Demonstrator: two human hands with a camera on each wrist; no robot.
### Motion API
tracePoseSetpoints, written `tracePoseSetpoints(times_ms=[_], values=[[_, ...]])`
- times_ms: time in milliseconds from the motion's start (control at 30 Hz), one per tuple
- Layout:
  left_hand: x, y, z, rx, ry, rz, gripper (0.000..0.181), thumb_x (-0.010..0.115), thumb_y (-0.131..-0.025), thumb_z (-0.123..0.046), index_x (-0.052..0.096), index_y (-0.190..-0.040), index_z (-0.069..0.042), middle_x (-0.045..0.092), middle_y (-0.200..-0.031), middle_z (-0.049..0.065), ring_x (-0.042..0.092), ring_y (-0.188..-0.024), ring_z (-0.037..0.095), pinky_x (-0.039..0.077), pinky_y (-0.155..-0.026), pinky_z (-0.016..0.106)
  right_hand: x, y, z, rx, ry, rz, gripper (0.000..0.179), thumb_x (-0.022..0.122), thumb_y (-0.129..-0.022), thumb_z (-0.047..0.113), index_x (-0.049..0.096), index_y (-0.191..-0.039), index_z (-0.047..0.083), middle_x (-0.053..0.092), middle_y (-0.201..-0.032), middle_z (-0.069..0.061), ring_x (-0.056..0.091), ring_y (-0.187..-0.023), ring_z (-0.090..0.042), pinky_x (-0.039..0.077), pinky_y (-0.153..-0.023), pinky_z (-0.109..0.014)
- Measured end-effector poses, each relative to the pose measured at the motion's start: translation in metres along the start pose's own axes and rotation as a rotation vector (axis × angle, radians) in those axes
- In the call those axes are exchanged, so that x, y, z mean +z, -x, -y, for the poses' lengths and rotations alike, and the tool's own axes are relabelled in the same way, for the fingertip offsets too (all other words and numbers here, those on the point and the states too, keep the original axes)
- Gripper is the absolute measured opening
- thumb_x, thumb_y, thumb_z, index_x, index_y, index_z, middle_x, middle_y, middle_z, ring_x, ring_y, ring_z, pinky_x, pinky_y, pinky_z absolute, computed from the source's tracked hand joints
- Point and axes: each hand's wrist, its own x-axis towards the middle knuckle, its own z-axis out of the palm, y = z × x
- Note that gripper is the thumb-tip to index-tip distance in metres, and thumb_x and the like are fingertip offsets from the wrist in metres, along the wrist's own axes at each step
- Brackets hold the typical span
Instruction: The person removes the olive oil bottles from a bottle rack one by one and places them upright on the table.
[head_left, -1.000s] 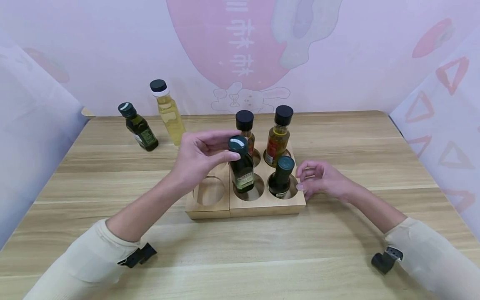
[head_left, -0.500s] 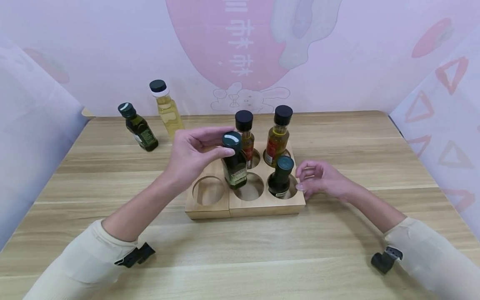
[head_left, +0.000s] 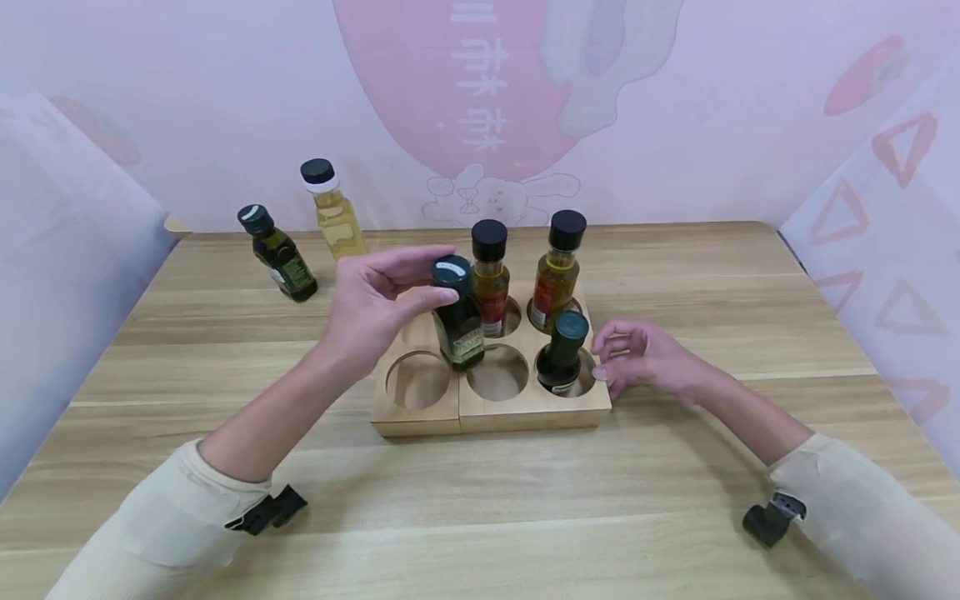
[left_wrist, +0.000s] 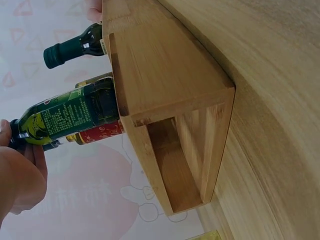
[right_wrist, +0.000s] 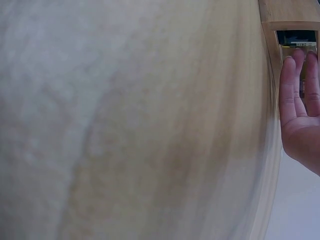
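Observation:
My left hand (head_left: 360, 312) pinches a dark green oil bottle (head_left: 461, 329) by its cap, thumb on the near side. The bottle hangs slightly tilted over the wooden bottle rack (head_left: 528, 419), between the front left and front middle holes. In the left wrist view its base (left_wrist: 106, 100) overlaps the rack's top edge. My right hand (head_left: 648, 362) is at the rack's right end, fingers loosely bent, fingertips right at its side and holding nothing. A green-capped bottle (head_left: 561, 358) stands in the front right hole, close to that hand. The front left and front middle holes hold no bottle.
Two black-capped oil bottles, one with a red label (head_left: 491, 304) and one beside it (head_left: 555, 287), stand in the rack's back holes. Behind my left hand, a pale yellow oil bottle (head_left: 337, 221) and another dark green bottle (head_left: 285, 265) stand on the wooden table (head_left: 525, 517).
My left hand has carried the green bottle left and slightly back, from over the front middle hole towards the front left one. The right hand has stayed in place.

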Motion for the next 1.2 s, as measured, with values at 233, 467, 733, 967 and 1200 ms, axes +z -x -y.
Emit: tracePoseSetpoints(times_ms=[233,467,733,967,1200], values=[[-0.005,-0.002,0.001,-0.010,0.008,-0.036,0.038,0.073,-0.084,0.021,0.069,-0.121,0.013,0.080,-0.100,-0.007,0.075,-0.097,0.011,0.060,-0.085,0.022,0.000,0.000,0.000,-0.004,-0.014,0.010,0.024,0.070,-0.089,-0.007,0.062,-0.101,0.012,0.065,-0.084,-0.001,0.067,-0.072,-0.018,0.064,-0.067,-0.038],[-0.009,-0.004,0.001,-0.014,0.050,-0.081,0.038,0.072,-0.083,0.023,0.069,-0.120,0.014,0.080,-0.100,-0.005,0.076,-0.096,0.011,0.061,-0.083,0.023,0.000,0.000,0.000,0.003,-0.007,0.003,0.023,0.070,-0.089,-0.006,0.062,-0.101,0.012,0.065,-0.084,-0.001,0.066,-0.072,-0.018,0.064,-0.067,-0.038],[-0.014,-0.005,0.002,-0.002,0.030,-0.105,0.038,0.073,-0.084,0.022,0.072,-0.119,0.010,0.080,-0.099,-0.005,0.076,-0.095,0.011,0.062,-0.083,0.023,0.001,0.001,0.002,0.001,0.000,0.001,0.023,0.070,-0.089,-0.006,0.062,-0.100,0.012,0.066,-0.085,-0.001,0.066,-0.073,-0.017,0.064,-0.067,-0.037],[-0.016,-0.008,0.004,-0.013,0.025,-0.125,0.039,0.072,-0.085,0.022,0.066,-0.123,0.017,0.080,-0.098,-0.008,0.076,-0.095,0.010,0.061,-0.085,0.023,0.001,0.001,0.002,-0.007,-0.009,0.011,0.024,0.070,-0.088,-0.007,0.063,-0.100,0.013,0.067,-0.085,-0.001,0.067,-0.073,-0.016,0.064,-0.067,-0.037],[-0.017,-0.011,0.004,-0.027,0.020,-0.134,0.039,0.073,-0.086,0.019,0.068,-0.124,0.013,0.079,-0.099,-0.008,0.076,-0.096,0.011,0.061,-0.087,0.024,0.000,0.000,0.001,-0.010,-0.020,0.021,0.025,0.070,-0.089,-0.008,0.063,-0.100,0.013,0.067,-0.085,-0.002,0.067,-0.072,-0.018,0.064,-0.067,-0.038]])
